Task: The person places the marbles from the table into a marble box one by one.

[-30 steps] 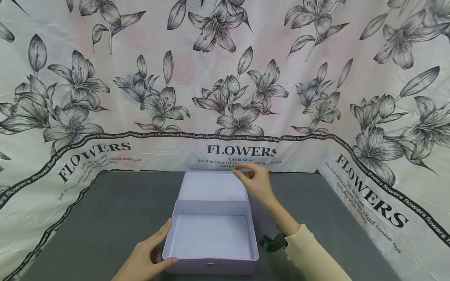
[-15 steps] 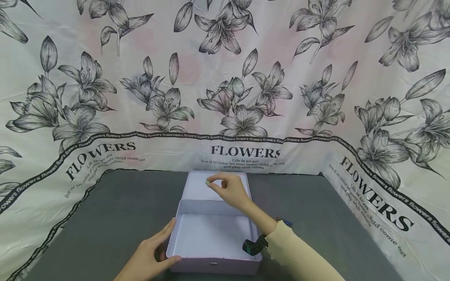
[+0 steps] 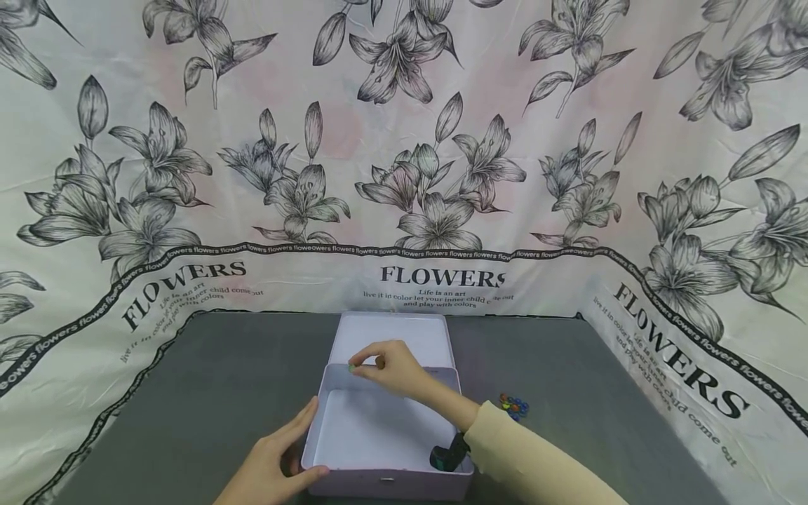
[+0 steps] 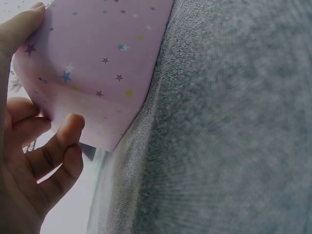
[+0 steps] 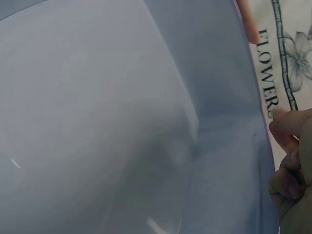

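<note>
A lilac tin box [image 3: 379, 435] stands on the grey table with its lid [image 3: 393, 333] folded open at the back. My left hand [image 3: 268, 456] grips its front left corner, thumb at the front and fingers along the left side. Small printed stars cover the outer wall [image 4: 97, 58] in the left wrist view. Over the box's back part, my right hand [image 3: 394, 368] pinches a small pale green marble [image 3: 351, 367] between thumb and index finger. The right wrist view shows the box's pale inside [image 5: 97, 107], with the right hand [image 5: 292, 165] at its rim.
Several red, blue and yellow marbles [image 3: 514, 406] lie in a cluster on the grey table [image 3: 240, 379], right of the box and beyond the right sleeve [image 3: 536, 456]. A flower-printed cloth [image 3: 303, 273] hangs behind the table and along both sides.
My right hand has moved left and down with the marble, from behind the box's right side to over its back part. The marble cluster has come into sight. The left hand keeps its grip.
</note>
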`<state>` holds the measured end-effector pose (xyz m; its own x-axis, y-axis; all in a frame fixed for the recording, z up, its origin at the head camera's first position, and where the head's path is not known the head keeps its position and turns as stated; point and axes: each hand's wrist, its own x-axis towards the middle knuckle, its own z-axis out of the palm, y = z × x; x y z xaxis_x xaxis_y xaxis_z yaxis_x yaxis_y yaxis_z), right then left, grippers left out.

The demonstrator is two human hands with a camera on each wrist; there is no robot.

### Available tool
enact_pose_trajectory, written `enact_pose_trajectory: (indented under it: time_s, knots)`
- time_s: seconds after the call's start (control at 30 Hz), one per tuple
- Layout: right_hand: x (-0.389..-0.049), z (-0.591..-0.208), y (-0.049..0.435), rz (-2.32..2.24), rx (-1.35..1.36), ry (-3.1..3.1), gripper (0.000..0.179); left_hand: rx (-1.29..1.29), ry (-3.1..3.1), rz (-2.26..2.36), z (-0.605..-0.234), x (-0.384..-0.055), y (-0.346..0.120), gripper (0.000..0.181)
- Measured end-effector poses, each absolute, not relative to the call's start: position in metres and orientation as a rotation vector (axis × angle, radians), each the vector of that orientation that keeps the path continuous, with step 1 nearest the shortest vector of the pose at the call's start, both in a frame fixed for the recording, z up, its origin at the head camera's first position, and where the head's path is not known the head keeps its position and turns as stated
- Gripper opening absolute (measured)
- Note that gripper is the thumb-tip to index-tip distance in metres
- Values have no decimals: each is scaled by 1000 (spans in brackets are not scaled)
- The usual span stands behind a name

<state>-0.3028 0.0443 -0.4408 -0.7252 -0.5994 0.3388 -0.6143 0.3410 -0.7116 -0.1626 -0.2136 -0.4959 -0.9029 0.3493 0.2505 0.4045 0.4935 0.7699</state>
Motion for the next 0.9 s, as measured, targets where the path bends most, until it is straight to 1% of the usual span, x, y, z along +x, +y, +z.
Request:
enact_pose_trajectory:
  time_s: [0.37,0.57,0.7,0.9]
  knots:
    - [-297,-459,37,1185,1462,-2664,11,-699,-2635,-1411,-496,-163,-213,90]
    - [-296,-468,38,1062,1442,-2785,10,-693,-2645,-1401,-496,-163,-214,91]
    - [-296,-470,41,1026,1406,-2809,12,-694,-2633,-1396,-497,-164,-214,91]
    - [-297,-463,40,1126,1399,-2767,13,-695,-2626,-1381,-501,-164,-213,91]
